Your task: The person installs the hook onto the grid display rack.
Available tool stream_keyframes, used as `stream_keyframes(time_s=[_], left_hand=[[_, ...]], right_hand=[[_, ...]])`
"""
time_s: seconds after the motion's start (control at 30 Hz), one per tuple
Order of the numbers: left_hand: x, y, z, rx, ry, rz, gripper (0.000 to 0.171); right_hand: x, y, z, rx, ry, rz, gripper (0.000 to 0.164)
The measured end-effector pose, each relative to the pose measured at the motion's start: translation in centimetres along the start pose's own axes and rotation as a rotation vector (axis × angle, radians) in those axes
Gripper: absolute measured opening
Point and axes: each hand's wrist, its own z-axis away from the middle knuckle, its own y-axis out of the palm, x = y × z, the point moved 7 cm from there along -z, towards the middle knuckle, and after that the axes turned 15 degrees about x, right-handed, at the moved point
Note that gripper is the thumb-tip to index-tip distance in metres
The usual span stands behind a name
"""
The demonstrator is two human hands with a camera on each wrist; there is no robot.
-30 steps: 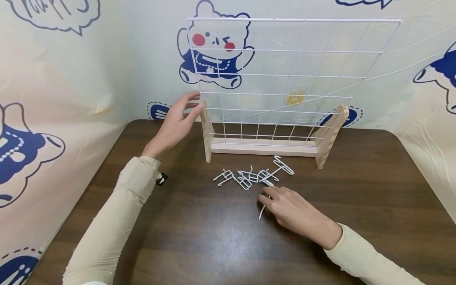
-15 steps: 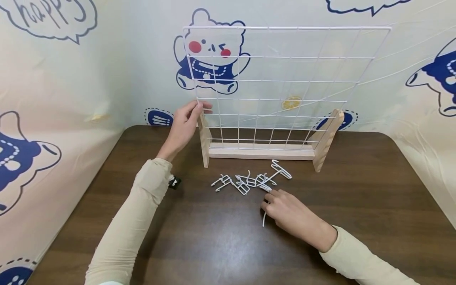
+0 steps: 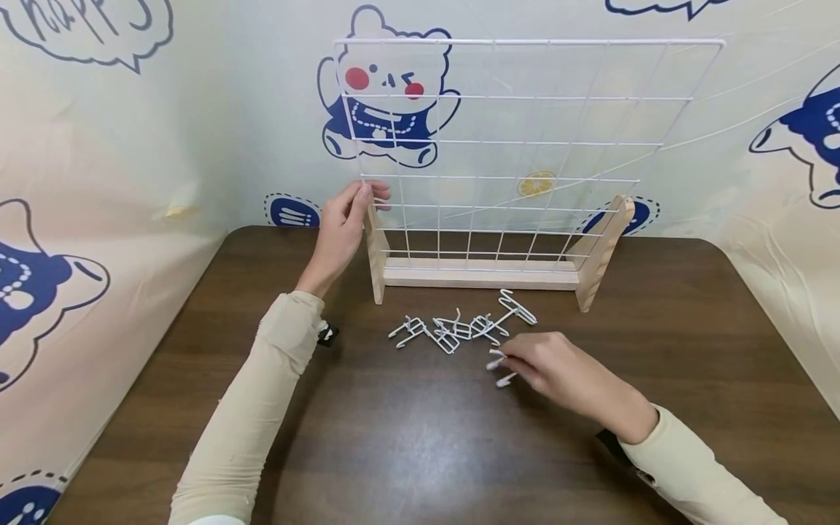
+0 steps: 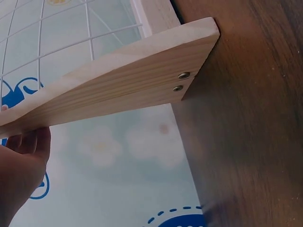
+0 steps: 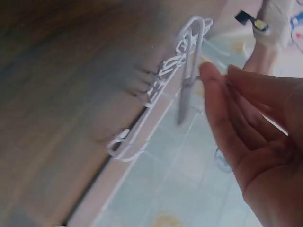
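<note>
Wire hook point(image 5: 185, 98); cropped "happy" lettering point(image 3: 84, 16)

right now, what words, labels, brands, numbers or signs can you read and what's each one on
"happ", then a last letter cut off by the picture's top edge (probably "happy"): left speech bubble on the wall sheet.
Right speech bubble: mostly out of frame, no text showing.
Left black wrist piece: pale mark, too small to read.
Rack and hooks: none visible.
</note>
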Motion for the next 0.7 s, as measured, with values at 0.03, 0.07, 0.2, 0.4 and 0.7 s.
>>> stream_keyframes(time_s=[0.03,0.07,0.2,0.4,0.7], left_hand=[[0.1,0.0,0.0,-0.007,0.006,0.005,0.034],[0.1,0.0,0.0,-0.012,0.01,0.007,0.033],[0.2,0.1,-0.1,-0.017,0.027,0.018,0.033],[0.4,0.0,-0.2,0.001,0.024,0.042,0.034],[0.6,-0.1,0.0,-0.005,0.038,0.067,0.034]], right_hand=[[-0.4,-0.2,0.1,-0.028,0.01,-0.034,0.009],[-0.8,-0.4,0.2,-0.055,0.024,-0.063,0.009],[-2.5,-0.7,0.8,-0.13,0.094,-0.166,0.013],[-4.3,-0.1,1.7,-0.127,0.187,-0.298,0.009],[-4.8,0.8,2.7,-0.117,0.235,-0.423,0.011]])
